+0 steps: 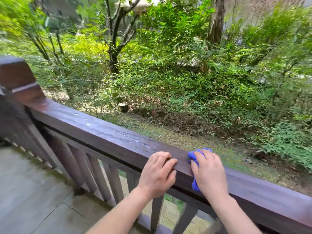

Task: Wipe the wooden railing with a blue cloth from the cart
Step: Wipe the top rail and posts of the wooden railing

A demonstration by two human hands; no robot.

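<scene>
Both hands rest on the top rail of the wooden railing [104,132], side by side and a little apart. The left hand [157,173] lies palm down with nothing in it, its fingers [164,157] curled loosely over the rail's upper face and the thumb along the near edge. The right hand [209,173] presses a blue cloth [192,156] flat onto the rail; its fingers are spread over the bunched fabric, gripping it against the wood. The cloth shows at two places: a crumpled fold peeping out past the fingertips on the far side of the rail, and a tail hanging down the near face just beneath the thumb side of the palm. Both forearms are bare and reach up from the lower edge of the view.

The rail is dark brown and runs from a thick square post [16,78] at the left down toward the lower right. Its upper face to the left of the hands shines with wet streaks and a few pale patches. Upright balusters [94,176] stand under the rail. A grey plank deck floor [30,191] lies at the lower left. Beyond the railing there is a slope with green shrubs [194,85], a tree trunk [114,53] and a cut stump [123,107] near bare ground
</scene>
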